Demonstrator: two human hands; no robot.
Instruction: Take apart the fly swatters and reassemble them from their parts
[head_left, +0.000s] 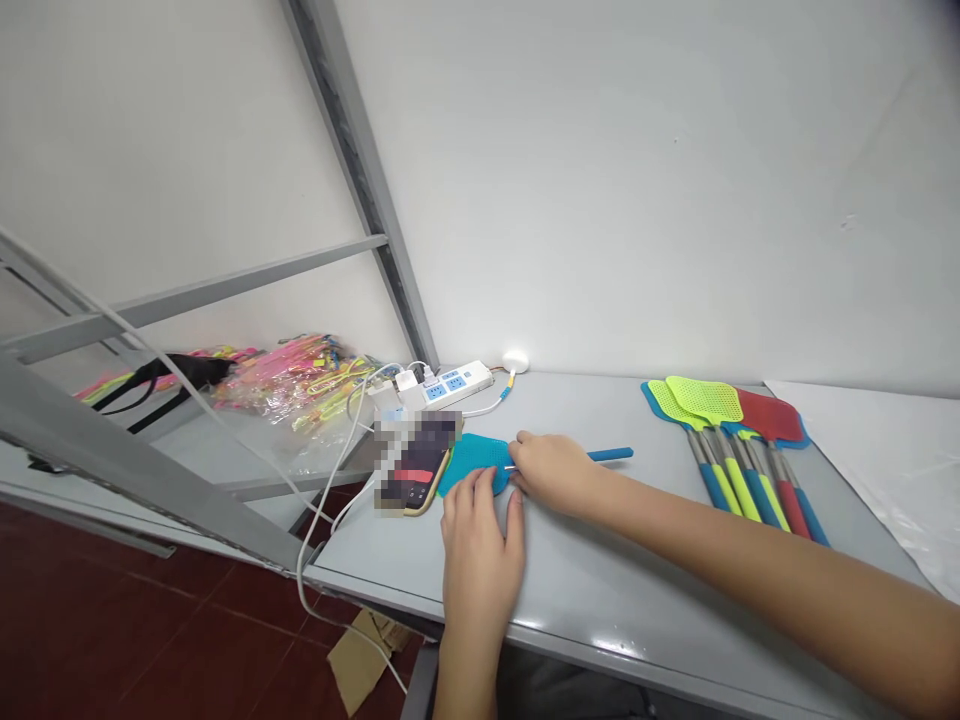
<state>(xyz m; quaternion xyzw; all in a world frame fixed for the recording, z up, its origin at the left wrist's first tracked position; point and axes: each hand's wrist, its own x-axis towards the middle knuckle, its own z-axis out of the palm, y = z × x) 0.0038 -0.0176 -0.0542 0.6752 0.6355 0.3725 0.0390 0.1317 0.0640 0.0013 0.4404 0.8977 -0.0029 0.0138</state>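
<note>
The grey tabletop (585, 600) is bounded at the back by the white wall (600, 200) and in front by a straight edge, which is crossed by the left forearm. On the left, room is limited by the phone (431, 470), set right beside the blue swatter head (472, 460), and by the power strip (454, 385) behind. A stretch of tabletop is left between the blue-handled rod (611, 455) and the fanned swatters (739, 430); farther right, the surface is covered by a white sheet (877, 450).

The swatter head is laid flat under the left hand (481, 540), whose fingers are extended onto it, thumb spread apart. The right hand (551, 470) is brought in from the right, its fingers curled closed around the rod at the head's neck; whether the two are joined cannot be told.
</note>
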